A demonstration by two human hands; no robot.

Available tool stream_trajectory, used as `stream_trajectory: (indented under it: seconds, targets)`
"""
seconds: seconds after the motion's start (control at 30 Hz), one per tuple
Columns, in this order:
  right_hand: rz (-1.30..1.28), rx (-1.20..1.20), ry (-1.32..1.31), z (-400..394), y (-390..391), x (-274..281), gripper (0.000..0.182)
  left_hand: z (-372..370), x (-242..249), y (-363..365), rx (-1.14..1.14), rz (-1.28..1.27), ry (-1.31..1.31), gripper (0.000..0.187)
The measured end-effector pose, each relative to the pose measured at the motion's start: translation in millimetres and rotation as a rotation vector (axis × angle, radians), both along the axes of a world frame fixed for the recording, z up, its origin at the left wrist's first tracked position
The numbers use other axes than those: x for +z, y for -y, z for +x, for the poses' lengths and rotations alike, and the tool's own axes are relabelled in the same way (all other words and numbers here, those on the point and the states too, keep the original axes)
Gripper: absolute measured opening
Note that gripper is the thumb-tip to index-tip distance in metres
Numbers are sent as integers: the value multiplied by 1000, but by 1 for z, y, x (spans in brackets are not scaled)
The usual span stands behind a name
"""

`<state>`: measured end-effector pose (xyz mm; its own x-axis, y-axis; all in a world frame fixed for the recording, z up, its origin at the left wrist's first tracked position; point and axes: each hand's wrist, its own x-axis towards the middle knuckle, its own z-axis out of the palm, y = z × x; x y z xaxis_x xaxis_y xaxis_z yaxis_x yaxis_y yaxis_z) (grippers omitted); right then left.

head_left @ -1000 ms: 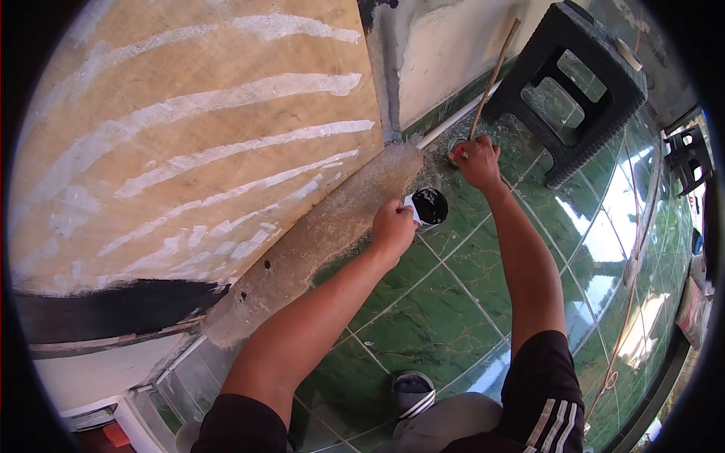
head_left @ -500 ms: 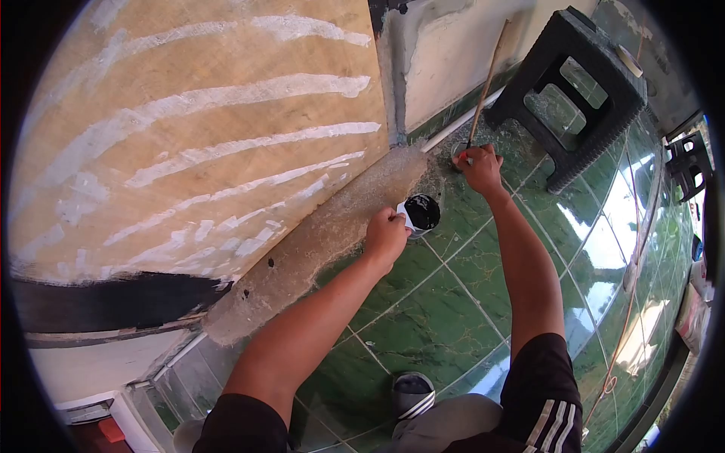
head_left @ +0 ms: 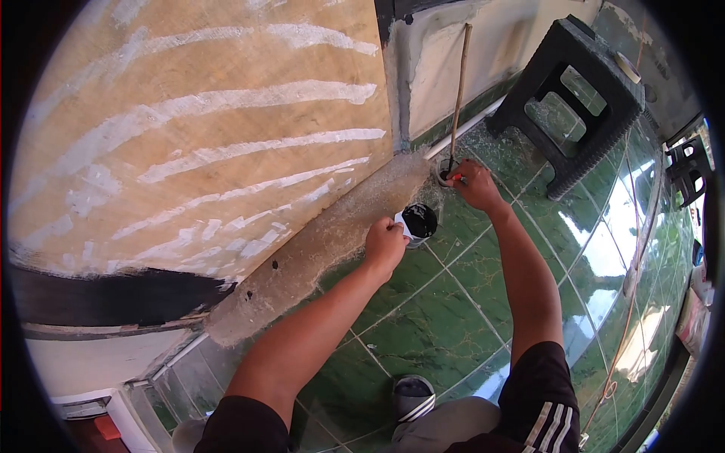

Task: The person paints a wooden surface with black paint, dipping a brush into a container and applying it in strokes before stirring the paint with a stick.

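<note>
My left hand [head_left: 387, 245] is closed on a clear plastic cup [head_left: 420, 240] of black paint [head_left: 420, 220], gripping it at a white flap on the near side of its rim. Farther off, my right hand [head_left: 479, 186] pinches a small red object [head_left: 455, 177] over a smaller container [head_left: 442, 172] on the floor; the rest of that object is hidden. A thin wooden stick [head_left: 461, 87] stands upright in the small container, its lower end dark.
A tan board [head_left: 242, 64] with white streaks and a black-painted lower edge [head_left: 113, 306] leans at left. Beyond my right hand stands a black plastic stool [head_left: 547, 140], with a tape roll [head_left: 627, 67] on top. Green tiles [head_left: 423, 317] cover the floor, and a sandal [head_left: 413, 396] shows below.
My right hand has shifted slightly left and down, uncovering the small container. The stick has swung from leaning right to nearly upright. My left hand still holds the cup.
</note>
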<state>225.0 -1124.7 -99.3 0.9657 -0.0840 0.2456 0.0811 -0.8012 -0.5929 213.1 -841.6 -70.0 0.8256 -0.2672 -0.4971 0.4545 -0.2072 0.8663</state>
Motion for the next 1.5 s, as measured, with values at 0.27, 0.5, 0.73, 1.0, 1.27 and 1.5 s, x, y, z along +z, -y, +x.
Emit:
stream_trajectory:
  seconds: [0.27, 0.5, 0.73, 1.0, 1.27, 1.5]
  targets:
    - [-70, 135, -88, 1, 16, 15, 6, -7, 2, 3, 15, -31, -22, 18]
    - [-106, 21, 49, -11, 10, 1, 18, -14, 1, 10, -6, -43, -24, 17]
    - [152, -191, -41, -9, 5, -23, 34, -12, -6, 13, -3, -63, -40, 17]
    - [390, -130, -249, 10, 15, -18, 39, -8, -16, 9, -15, -53, -17, 18]
    - [319, -171, -120, 4, 3, -15, 37, -7, -22, -4, 3, 29, 39, 19]
    - [398, -306, -163, 7, 6, -26, 35, -4, -34, -10, -68, 188, 175, 22]
